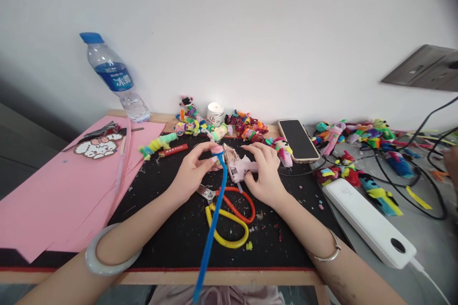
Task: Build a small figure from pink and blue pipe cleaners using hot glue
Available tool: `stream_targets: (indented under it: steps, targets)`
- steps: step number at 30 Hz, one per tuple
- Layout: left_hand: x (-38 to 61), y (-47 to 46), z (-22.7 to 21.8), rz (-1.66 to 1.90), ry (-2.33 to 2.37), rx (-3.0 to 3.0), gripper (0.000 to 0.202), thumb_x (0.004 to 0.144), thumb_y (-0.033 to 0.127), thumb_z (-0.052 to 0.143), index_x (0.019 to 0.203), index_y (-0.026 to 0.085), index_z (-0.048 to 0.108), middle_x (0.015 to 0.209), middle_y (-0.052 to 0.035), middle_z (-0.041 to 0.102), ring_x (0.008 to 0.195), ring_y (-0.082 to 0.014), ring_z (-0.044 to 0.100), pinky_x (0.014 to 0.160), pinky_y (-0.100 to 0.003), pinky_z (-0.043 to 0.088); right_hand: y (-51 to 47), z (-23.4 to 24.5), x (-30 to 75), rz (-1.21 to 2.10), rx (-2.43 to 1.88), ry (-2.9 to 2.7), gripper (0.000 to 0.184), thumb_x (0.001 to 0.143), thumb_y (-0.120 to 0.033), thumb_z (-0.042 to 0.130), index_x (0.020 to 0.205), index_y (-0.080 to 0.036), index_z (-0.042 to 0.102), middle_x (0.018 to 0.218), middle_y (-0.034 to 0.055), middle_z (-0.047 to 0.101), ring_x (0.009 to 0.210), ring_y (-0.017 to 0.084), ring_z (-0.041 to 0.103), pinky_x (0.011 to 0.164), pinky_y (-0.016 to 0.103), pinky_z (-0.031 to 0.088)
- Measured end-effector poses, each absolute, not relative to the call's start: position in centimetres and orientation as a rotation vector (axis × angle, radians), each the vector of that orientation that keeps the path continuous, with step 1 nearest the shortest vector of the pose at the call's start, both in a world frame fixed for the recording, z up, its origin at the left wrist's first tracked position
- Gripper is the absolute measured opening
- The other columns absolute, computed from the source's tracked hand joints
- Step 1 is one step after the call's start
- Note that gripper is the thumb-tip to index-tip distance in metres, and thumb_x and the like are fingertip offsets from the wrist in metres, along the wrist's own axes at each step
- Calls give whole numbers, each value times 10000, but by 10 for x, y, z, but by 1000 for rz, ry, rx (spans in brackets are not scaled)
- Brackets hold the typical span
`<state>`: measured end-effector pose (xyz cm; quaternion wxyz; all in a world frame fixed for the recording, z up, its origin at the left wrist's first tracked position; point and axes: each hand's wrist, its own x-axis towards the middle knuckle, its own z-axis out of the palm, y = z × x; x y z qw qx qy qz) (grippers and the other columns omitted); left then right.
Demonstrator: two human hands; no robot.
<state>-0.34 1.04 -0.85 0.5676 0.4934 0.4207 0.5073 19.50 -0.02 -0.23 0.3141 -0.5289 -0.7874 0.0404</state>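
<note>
My left hand (pixel 191 171) pinches a small pink roll (pixel 216 150) with a long blue pipe cleaner (pixel 213 228) attached, which trails down toward me. My right hand (pixel 264 171) lies curled on a pink hot glue gun (pixel 240 164), whose nozzle points at the pink roll. Both hands rest on a black mat (pixel 171 228). Under the wrists lie scissors with orange handles (pixel 239 199) and scissors with yellow handles (pixel 225 228).
Pink foam sheets (pixel 53 195) cover the left side, with a water bottle (pixel 113 77) behind. Several colourful pipe-cleaner figures (pixel 246 126) line the wall. A phone (pixel 298 140), a white power strip (pixel 368 221) and black cables (pixel 418 171) lie to the right.
</note>
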Motion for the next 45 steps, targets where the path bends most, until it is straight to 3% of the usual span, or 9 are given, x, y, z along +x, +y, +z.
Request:
stream_targets:
  steps: [7,11,14,19,27,45]
  targets:
    - [0,5,-9,1099,979,1445,221,814,208,557,1033,202,583,1177,-50,575,850,-155,630,787,-288,527,-17,2,184,83,-885,-2222,269,785,-275,648,1046,-232,601,938,57,590,888,227,529,777,390,391]
    - [1,5,-11,1073,922,1372,257,809,216,570,1065,194,577,1187,-57,564,870,-172,638,795,-312,538,-15,0,184,160,-895,-2107,120,837,-184,582,938,-218,637,887,54,620,836,197,560,751,368,424]
    - [0,5,-11,1028,875,1260,315,800,238,597,1109,190,559,1186,-63,572,809,-164,644,786,-336,545,-12,-1,187,245,-955,-1969,170,862,-128,504,928,-215,634,891,58,631,847,188,577,757,354,460]
    - [-2,6,-9,1036,771,1117,286,803,236,621,1086,218,579,1109,-32,580,756,-121,613,754,-297,541,-7,-3,189,312,-1061,-1871,134,862,-160,508,893,-210,628,838,44,636,789,180,579,710,331,470]
    - [-2,2,-3,924,622,819,300,787,189,653,1077,250,604,1188,-45,566,875,-144,596,749,-272,515,-3,-4,191,314,-1180,-1929,157,864,-183,512,733,-209,594,710,26,613,701,177,535,662,319,437]
    - [2,-2,0,815,520,660,333,851,185,581,1162,296,543,1050,-23,596,870,-119,585,847,-287,439,-6,-7,188,316,-1183,-2020,166,888,-167,465,749,-206,547,724,18,595,713,174,514,664,307,389]
